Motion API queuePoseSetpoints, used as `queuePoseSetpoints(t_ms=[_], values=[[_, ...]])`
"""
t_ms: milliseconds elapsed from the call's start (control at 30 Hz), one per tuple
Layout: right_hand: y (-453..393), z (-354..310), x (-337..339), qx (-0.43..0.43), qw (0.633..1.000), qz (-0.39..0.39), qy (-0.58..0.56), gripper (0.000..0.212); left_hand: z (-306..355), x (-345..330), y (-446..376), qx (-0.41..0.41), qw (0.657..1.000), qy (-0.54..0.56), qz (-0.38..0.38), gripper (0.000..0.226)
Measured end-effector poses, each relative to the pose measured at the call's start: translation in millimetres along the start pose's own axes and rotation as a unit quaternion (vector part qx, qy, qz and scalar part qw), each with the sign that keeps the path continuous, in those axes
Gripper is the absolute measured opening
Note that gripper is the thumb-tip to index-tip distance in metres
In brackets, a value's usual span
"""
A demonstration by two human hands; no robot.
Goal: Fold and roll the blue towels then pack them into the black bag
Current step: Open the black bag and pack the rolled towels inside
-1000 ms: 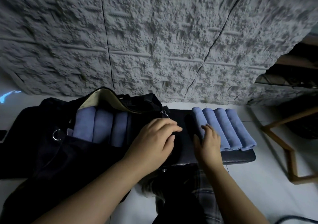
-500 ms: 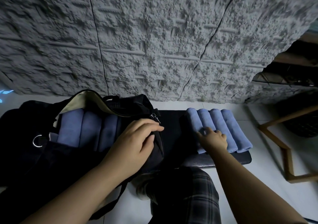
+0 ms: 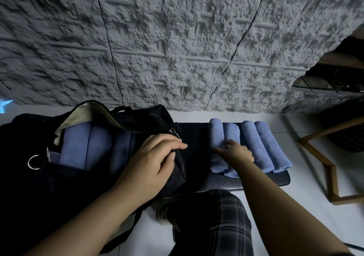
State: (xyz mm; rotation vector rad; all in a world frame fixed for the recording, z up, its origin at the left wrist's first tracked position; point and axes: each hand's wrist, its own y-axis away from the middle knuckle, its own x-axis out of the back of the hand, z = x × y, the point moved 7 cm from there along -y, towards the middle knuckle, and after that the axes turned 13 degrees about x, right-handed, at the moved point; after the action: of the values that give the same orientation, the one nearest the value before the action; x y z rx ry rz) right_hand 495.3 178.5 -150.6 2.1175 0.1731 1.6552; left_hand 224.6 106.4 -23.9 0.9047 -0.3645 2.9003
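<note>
1. The left hand (image 3: 151,165) holds the edge of the open black bag (image 3: 59,186), fingers curled over it.
2. Rolled blue towels (image 3: 86,143) sit inside the bag.
3. The right hand (image 3: 236,153) grips the second rolled towel (image 3: 232,131) of four on the table (image 3: 262,181).

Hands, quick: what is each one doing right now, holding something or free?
Left hand: grips the edge of the black bag at its opening.
Right hand: fingers curl onto a rolled blue towel on the bench.
</note>
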Motion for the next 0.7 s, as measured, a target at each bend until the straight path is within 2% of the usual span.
queuePoseSetpoints(t_ms=[100, 167, 233, 300, 467, 600, 700], values=[[-1.5, -13.9, -10.8, 0.034, 0.999, -0.018, -0.002, 0.061, 0.2, -2.1, -2.5, -0.005, 1.000, -0.010, 0.001, 0.027], [-4.7, -17.5, -23.0, 0.047, 0.997, -0.064, -0.017, 0.068, 0.5, -2.9, -3.8, -0.006, 1.000, -0.014, 0.001, 0.027], [-5.2, -17.2, -31.2, 0.035, 0.992, -0.115, -0.046, 0.078, 0.7, -2.2, -4.4, -0.002, 1.000, -0.013, 0.000, 0.027], [-4.0, -18.1, -31.1, 0.014, 0.991, -0.122, -0.055, 0.077, 0.7, 0.1, -4.4, 0.000, 1.000, -0.012, 0.000, 0.027], [11.9, -32.6, -32.0, -0.001, 0.997, -0.012, -0.074, 0.060, -5.4, 2.7, 0.3, 0.018, 1.000, -0.016, -0.013, 0.026], [32.9, -40.8, -33.7, 0.051, 0.988, 0.053, -0.138, 0.036, -13.0, 3.0, 3.7, 0.050, 0.998, 0.000, -0.026, 0.029], [53.1, -49.8, -18.9, 0.101, 0.963, 0.111, -0.223, 0.033, -17.7, 3.8, 5.5, 0.113, 0.992, 0.040, -0.026, 0.030]])
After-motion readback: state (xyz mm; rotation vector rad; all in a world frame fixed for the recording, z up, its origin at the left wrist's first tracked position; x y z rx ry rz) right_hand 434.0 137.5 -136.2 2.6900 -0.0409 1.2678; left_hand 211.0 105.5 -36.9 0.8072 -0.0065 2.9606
